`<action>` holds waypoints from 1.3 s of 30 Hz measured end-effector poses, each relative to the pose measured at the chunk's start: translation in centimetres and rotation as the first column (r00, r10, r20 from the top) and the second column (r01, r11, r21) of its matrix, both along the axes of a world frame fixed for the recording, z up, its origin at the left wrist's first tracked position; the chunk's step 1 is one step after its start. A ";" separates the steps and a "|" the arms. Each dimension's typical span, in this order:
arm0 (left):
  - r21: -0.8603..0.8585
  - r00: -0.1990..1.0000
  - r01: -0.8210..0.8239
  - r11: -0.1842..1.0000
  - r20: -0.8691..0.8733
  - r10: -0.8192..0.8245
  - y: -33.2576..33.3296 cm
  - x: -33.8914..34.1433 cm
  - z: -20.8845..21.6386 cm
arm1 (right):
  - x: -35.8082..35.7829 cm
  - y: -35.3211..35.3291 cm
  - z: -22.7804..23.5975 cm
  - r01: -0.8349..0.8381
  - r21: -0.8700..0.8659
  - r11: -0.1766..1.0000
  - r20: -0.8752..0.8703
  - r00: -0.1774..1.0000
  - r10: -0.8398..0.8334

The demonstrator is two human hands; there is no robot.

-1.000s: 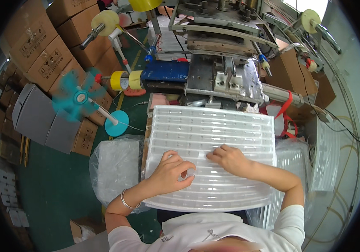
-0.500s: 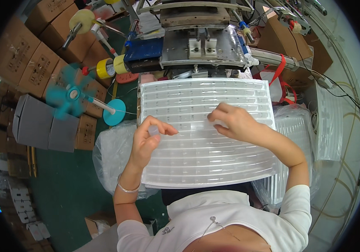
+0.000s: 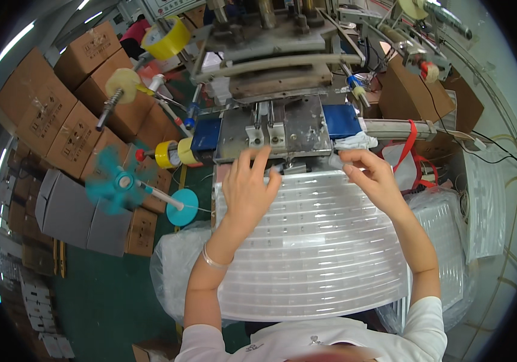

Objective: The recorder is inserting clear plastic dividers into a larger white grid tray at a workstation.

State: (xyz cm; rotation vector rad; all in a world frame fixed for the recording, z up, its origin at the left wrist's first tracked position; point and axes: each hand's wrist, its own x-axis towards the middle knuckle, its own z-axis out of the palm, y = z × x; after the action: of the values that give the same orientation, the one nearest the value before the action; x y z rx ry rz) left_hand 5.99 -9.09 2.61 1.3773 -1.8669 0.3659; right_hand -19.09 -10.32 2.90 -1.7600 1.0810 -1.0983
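Left hand (image 3: 247,190): over tray (image 3: 313,271)'s far-left part, can't tell its grip tbh
Right hand (image 3: 374,181): pinching a pale piece (image 3: 336,161) by tray's far-right corner

Black print is carried by the brown cardboard cartons (image 3: 36,90) stacked at the upper left of the frame; boxed handling pictograms (image 3: 82,130) are shown on their sides, accompanied by a line of small characters. Similar dark markings are borne by a smaller brown carton (image 3: 141,234) at centre left, beside the grey boxes (image 3: 71,208). At the top edge, left of centre, dark characters are seen on a white panel (image 3: 165,6), partly cut off. A small dark, script-like mark is borne by the white shirt (image 3: 282,333) at the bottom, too small to be deciphered.
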 end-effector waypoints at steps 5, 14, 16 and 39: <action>-0.131 0.973 -0.055 0.990 0.217 0.082 -8.8 -2.1 2.1 | 1.0 -3.4 1.1 0.126 -0.294 0.948 -0.093 0.983 -0.159; 0.050 0.972 0.217 0.975 -0.102 -0.211 -2.0 -1.2 2.1 | 7.7 -9.4 0.4 0.154 -0.740 0.654 -0.219 0.865 -0.452; 0.129 0.967 0.246 0.961 -0.107 -0.233 1.2 -1.0 1.5 | 7.7 -10.4 -0.2 0.120 -0.710 0.694 -0.351 0.794 -0.496; 0.573 0.886 0.430 0.698 -0.116 -0.450 7.4 -3.0 -5.5 | -0.8 6.0 -7.0 -0.496 -0.196 0.846 -0.767 0.615 0.183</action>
State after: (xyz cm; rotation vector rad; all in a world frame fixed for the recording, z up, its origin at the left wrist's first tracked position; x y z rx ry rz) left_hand 2.95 -1.70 -2.89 1.2206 -2.3743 -0.4882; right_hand -19.87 -4.36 -4.11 -2.7369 0.8958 -0.3362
